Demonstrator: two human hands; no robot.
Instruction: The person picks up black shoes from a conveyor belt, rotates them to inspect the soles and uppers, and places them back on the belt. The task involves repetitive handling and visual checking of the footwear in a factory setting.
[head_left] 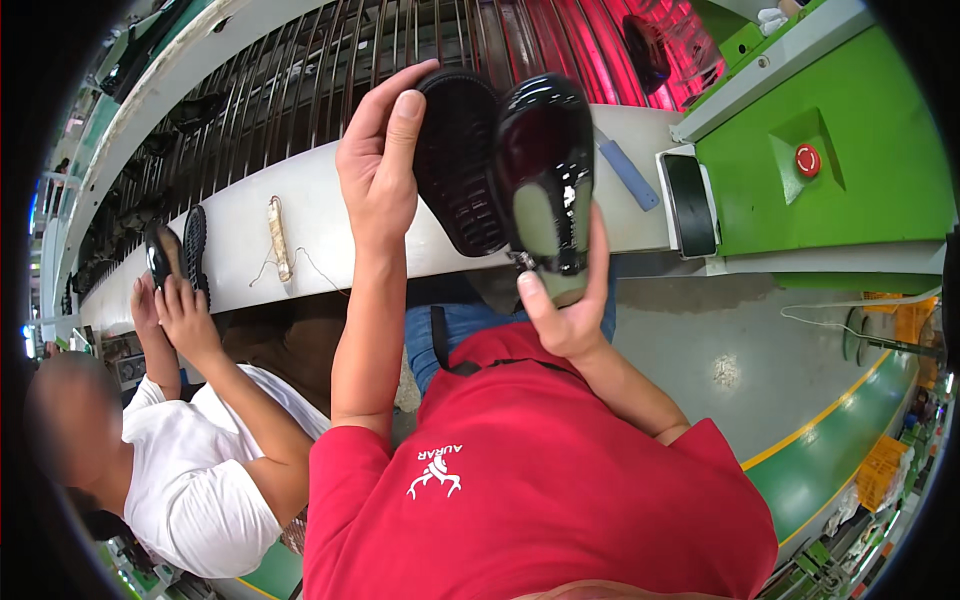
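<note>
A black ridged rubber shoe sole is gripped along its left edge by my left hand, thumb in front and fingers behind. Close beside it on the right, a glossy black shoe upper sits over a greenish last, toe pointing away from me. My right hand closes around its heel end. Sole and upper are side by side above the white ledge, their edges meeting or nearly so.
On the ledge lie a blue-handled tool, a wrapped stick with string and a dark phone-like slab. Metal rollers run behind. A green machine bears a red button. At left, a co-worker's hands hold another shoe near a sole.
</note>
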